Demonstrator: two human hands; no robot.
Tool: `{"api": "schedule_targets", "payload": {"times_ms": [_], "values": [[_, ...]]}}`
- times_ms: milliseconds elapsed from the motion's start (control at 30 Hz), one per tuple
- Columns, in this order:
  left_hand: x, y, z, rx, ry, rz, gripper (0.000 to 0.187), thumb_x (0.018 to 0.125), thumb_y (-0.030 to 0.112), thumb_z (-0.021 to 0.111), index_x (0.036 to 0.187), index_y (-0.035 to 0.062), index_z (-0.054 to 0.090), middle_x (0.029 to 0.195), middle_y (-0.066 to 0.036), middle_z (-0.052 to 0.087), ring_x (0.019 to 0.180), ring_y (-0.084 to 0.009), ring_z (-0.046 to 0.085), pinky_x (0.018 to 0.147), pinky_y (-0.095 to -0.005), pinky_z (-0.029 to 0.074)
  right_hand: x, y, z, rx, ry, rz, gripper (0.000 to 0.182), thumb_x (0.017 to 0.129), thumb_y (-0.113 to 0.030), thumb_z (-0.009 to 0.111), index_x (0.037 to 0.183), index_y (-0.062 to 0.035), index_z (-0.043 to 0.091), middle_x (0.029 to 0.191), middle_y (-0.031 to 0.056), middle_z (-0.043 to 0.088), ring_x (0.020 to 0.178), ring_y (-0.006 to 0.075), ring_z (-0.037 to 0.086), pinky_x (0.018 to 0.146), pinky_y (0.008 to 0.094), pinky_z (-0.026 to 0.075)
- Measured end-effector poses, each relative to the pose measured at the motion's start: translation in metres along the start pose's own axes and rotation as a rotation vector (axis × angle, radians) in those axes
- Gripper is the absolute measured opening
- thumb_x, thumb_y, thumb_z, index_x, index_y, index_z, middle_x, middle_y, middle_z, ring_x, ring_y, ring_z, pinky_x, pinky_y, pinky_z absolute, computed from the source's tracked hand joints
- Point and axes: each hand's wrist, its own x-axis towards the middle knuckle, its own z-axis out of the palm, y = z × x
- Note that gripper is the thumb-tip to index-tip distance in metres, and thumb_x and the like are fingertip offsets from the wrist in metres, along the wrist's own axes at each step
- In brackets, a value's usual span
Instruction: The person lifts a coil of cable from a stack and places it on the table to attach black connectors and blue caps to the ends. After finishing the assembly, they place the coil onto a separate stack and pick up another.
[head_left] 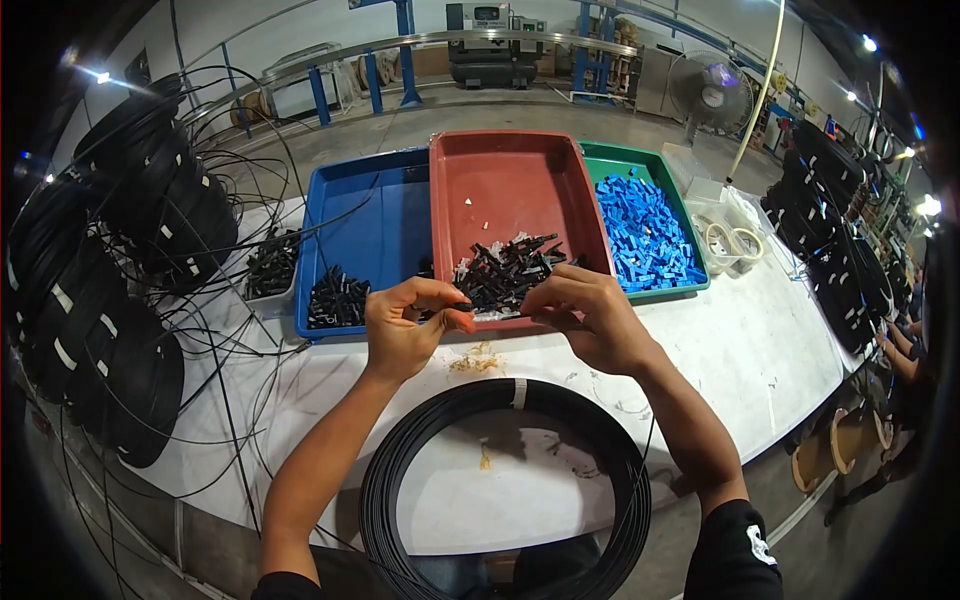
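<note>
Over the front edge of the red tray (515,190), my left hand (412,322) pinches a small black part (463,306) between thumb and fingers. To its right, my right hand (592,315) is closed in a pinch, and what lies between its fingertips is too small to make out. Small black parts (505,272) are heaped in the red tray just behind both hands. Below the hands, a coil of black cable (380,480) lies at the table's near edge, with a pale tie at its top.
The blue tray (365,215) at left holds black parts; the green tray (650,160) holds blue pieces (648,235). Tape rolls (746,247) sit at right. Large cable coils (150,190) stand at left, loose strands reaching over the table (770,350). People's arms show at far right.
</note>
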Motion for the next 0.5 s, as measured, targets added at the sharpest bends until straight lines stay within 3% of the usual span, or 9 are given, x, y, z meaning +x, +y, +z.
{"api": "schedule_targets", "payload": {"times_ms": [67,133,333,500], "values": [[-0.002,0.003,0.003,-0.007,0.007,-0.027,0.018,0.083,-0.018,0.065,0.094,-0.0034,0.065,0.084,-0.013,0.071,0.074,-0.0186,0.073,0.075,-0.032,0.062,0.0,-0.009,0.002,0.017,0.005,0.054,0.018,0.085,0.009,0.067,0.098,-0.0028,0.071,0.09,0.0084,0.067,0.075,0.0195,0.065,0.065,0.0325,0.052],[-0.004,0.005,0.006,-0.008,0.018,-0.059,0.018,0.084,-0.019,0.063,0.093,-0.0039,0.065,0.082,-0.014,0.071,0.072,-0.019,0.073,0.074,-0.0325,0.062,-0.001,-0.014,0.007,0.239,0.06,0.126,0.025,0.082,0.015,0.061,0.101,0.0005,0.07,0.092,0.0131,0.068,0.084,0.0257,0.07,0.073,0.0335,0.057],[-0.006,0.01,0.012,-0.127,0.027,-0.07,0.016,0.083,-0.018,0.064,0.092,-0.0051,0.066,0.082,-0.013,0.071,0.069,-0.0189,0.073,0.071,-0.0324,0.063,-0.002,-0.021,0.006,0.138,0.058,0.091,0.025,0.081,0.015,0.063,0.1,0.0002,0.07,0.091,0.0132,0.069,0.081,0.024,0.07,0.07,0.0329,0.056],[-0.007,0.017,0.015,-0.095,0.017,-0.098,0.013,0.084,-0.016,0.066,0.093,-0.0079,0.066,0.08,-0.012,0.072,0.077,-0.0201,0.074,0.072,-0.029,0.062,-0.002,-0.019,0.007,0.087,0.077,0.04,0.025,0.081,0.014,0.064,0.099,-0.0014,0.071,0.087,0.0116,0.067,0.074,0.0246,0.066,0.064,0.0346,0.053]]}}
